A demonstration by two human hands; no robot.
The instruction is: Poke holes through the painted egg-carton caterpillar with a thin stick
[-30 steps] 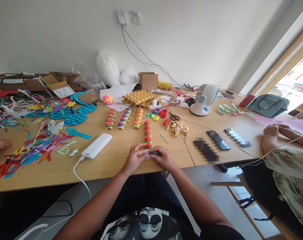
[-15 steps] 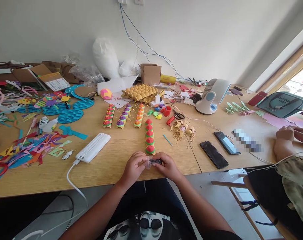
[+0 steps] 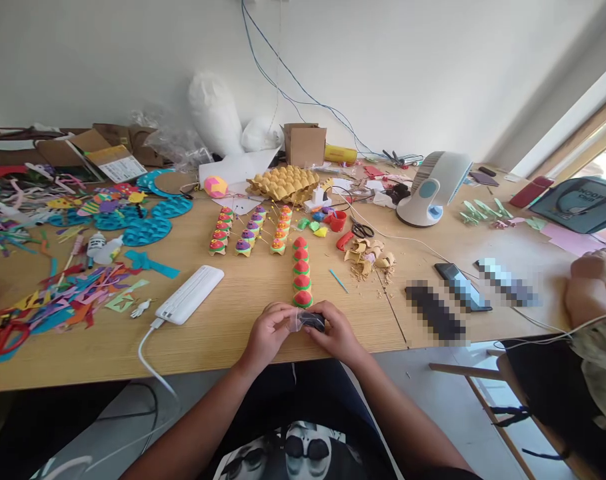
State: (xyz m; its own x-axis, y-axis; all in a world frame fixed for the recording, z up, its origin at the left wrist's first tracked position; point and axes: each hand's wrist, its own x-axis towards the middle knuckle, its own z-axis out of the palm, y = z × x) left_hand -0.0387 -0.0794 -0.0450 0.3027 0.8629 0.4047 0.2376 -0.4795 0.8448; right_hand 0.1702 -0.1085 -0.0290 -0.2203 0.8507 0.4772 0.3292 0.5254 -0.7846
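Near the table's front edge, my left hand (image 3: 269, 333) pinches the clear end of a small plastic bag (image 3: 295, 321). My right hand (image 3: 337, 332) grips the same bag's other side, where something black (image 3: 313, 321) shows inside. Just beyond my fingers stands a row of red and green domes (image 3: 301, 267) on an egg-carton strip. Farther back are three decorated strips: a red-topped one (image 3: 221, 230), a purple one (image 3: 251, 230) and an orange one (image 3: 281, 230), with thin yellow-tipped sticks around them.
A white power bank (image 3: 190, 295) with a cable lies left, beside paper scraps (image 3: 77, 300) and red scissors (image 3: 5, 339). To the right are carton pieces (image 3: 367, 257), black scissors (image 3: 361, 229), a white fan (image 3: 430, 190), phones (image 3: 463, 287) and another person's hands (image 3: 590, 283).
The view has shifted slightly, so the table objects sit a little differently in the frame. More of the black contents shows between my hands, which still hold the bag.
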